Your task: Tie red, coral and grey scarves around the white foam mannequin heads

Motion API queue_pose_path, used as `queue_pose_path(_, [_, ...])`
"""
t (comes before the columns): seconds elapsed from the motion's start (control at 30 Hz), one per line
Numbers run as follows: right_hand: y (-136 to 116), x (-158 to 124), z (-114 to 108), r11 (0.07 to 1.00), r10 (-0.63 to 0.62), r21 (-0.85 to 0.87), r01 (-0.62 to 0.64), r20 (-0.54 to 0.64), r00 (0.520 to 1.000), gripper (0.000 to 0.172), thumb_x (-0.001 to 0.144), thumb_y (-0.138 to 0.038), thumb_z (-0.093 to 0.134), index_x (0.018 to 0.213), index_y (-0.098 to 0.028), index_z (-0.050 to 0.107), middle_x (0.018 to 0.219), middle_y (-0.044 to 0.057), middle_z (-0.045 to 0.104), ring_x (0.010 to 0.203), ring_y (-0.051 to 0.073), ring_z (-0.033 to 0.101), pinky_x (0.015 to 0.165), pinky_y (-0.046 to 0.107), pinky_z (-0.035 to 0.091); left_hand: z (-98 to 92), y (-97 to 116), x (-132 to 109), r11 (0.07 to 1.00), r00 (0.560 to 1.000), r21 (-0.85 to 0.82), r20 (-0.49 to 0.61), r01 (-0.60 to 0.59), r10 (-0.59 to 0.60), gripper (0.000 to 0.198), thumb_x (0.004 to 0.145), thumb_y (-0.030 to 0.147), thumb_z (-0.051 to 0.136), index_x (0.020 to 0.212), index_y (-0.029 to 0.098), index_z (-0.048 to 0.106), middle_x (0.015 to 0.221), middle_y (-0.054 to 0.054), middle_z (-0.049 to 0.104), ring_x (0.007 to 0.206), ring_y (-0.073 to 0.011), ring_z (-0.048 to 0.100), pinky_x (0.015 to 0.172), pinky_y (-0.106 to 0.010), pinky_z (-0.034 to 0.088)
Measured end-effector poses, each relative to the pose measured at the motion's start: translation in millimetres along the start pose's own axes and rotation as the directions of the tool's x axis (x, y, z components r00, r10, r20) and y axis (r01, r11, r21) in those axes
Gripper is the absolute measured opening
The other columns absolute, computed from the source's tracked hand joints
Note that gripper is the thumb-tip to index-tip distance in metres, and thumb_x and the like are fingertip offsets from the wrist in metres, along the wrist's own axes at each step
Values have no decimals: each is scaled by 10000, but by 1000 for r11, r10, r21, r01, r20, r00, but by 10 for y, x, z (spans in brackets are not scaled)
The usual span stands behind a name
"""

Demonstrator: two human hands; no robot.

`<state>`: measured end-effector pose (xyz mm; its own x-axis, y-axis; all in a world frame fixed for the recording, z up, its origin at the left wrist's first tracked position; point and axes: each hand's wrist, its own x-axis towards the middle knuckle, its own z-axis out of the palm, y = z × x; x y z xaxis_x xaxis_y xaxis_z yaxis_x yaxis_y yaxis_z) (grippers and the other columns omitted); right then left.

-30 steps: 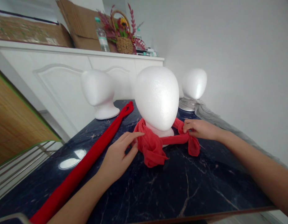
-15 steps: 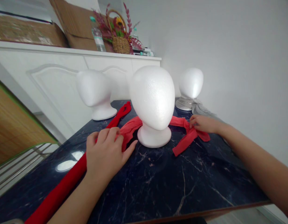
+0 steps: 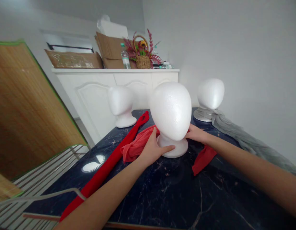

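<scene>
The dark, marbled surface [image 3: 176,191] fills the near part of the scene, and a long red scarf [image 3: 106,167] lies on it, running from the near left edge to a narrow far end. A pale cord [image 3: 56,192] crosses at the near left, by the left forearm. The end of a coral scarf [image 3: 203,159] lies flat on the right, just below the right forearm, while a bunched coral part rests left of the central foam head [image 3: 171,110], beside the red scarf; how the two parts meet behind the neck is hidden. The left hand [image 3: 151,150] is spread at the near left of that head's base, thumb reaching across its front, fingers by the coral cloth; I cannot tell whether they grip it. The right hand [image 3: 197,133] is at the right of the neck, its fingertips partly hidden, so its grip cannot be told either. Farther off, a second foam head [image 3: 121,101] stands on the left, and a third [image 3: 210,94] on the right has a grey scarf [image 3: 230,130] around its neck, trailing near and right. Beyond, a white cabinet [image 3: 95,99] carries cardboard boxes, a bottle [image 3: 125,59] and a flower basket [image 3: 143,62].
</scene>
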<state>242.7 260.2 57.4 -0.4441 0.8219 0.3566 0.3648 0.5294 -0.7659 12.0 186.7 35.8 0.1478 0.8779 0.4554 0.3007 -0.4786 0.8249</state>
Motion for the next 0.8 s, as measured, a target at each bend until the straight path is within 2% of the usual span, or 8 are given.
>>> queue_pose_path(0.1, [-286, -57, 236, 971, 92, 219, -95, 25, 995, 505, 651, -166, 696, 1155, -128, 681, 1210, 97, 696, 1168, 337, 607, 1049, 488, 457, 79, 43, 19, 997, 995, -9, -75, -74, 73, 907, 640, 417, 876, 1404, 203, 437, 1429, -159, 533, 1344, -318, 493, 1142, -505, 384])
queue_pose_path(0.2, [-636, -167, 370, 930, 40, 365, -48, 29, 999, 532, 660, -159, 674, 1191, -132, 661, 1235, 92, 686, 1191, 308, 601, 1073, 479, 442, -54, 195, 3, 983, 973, 123, -165, -140, 159, 763, 610, 444, 883, 1267, 222, 568, 1368, -132, 594, 1314, -325, 527, 1148, -504, 395])
queue_pose_path(0.37, [-1015, -389, 400, 966, -33, 257, 10, 87, 996, 661, 775, -266, 683, 1415, -262, 517, 1467, 61, 508, 1362, 288, 449, 1140, 528, 363, -737, 468, -16, 951, 939, 308, -327, -4, 110, 744, 526, 436, 921, 1189, 272, 625, 1351, -74, 624, 1336, -347, 506, 1193, -540, 354])
queue_pose_path(0.47, [-1004, -638, 380, 995, -53, 84, 48, 60, 997, 658, 822, -341, 679, 1447, -325, 476, 1537, 30, 406, 1435, 268, 336, 1188, 521, 290, -1298, 487, 47, 962, 845, 256, -531, 94, 58, 756, 526, 455, 926, 1193, 253, 633, 1365, -55, 615, 1342, -337, 502, 1184, -539, 384])
queue_pose_path(0.57, [-838, -936, 347, 999, 11, -32, -7, 104, 995, 453, 846, -400, 668, 1291, -326, 624, 1507, 35, 426, 1433, 285, 339, 1205, 523, 254, -1862, 271, 132, 967, 810, 224, -585, 119, 36, 643, 598, 352, 891, 1184, 260, 643, 1328, -22, 644, 1338, -282, 515, 1201, -474, 374])
queue_pose_path(0.63, [-675, -1097, 310, 994, 91, -71, -84, 103, 991, 357, 853, -443, 659, 1189, -324, 683, 1494, 43, 433, 1420, 306, 360, 1207, 541, 238, -2164, 21, 144, 970, 826, 201, -564, 134, 3, 668, 609, 311, 871, 1222, 220, 621, 1330, -44, 644, 1354, -262, 499, 1214, -448, 343])
queue_pose_path(0.7, [-506, -1198, 273, 987, 148, -80, -141, 84, 986, 327, 854, -476, 648, 1137, -322, 703, 1480, 50, 445, 1399, 320, 390, 1198, 557, 251, -2356, -245, 103, 965, 819, 181, -571, 188, -52, 701, 594, 288, 867, 1236, 169, 612, 1331, -93, 642, 1349, -286, 504, 1212, -475, 329])
queue_pose_path(0.8, [-323, -1245, 256, 984, 172, -65, -167, 68, 983, 318, 838, -505, 650, 1091, -323, 714, 1444, 59, 480, 1363, 332, 435, 1172, 562, 309, -2435, -551, -2, 947, 809, 153, -569, 282, -148, 699, 617, 350, 852, 1246, 161, 615, 1363, -130, 617, 1341, -316, 512, 1192, -495, 352])
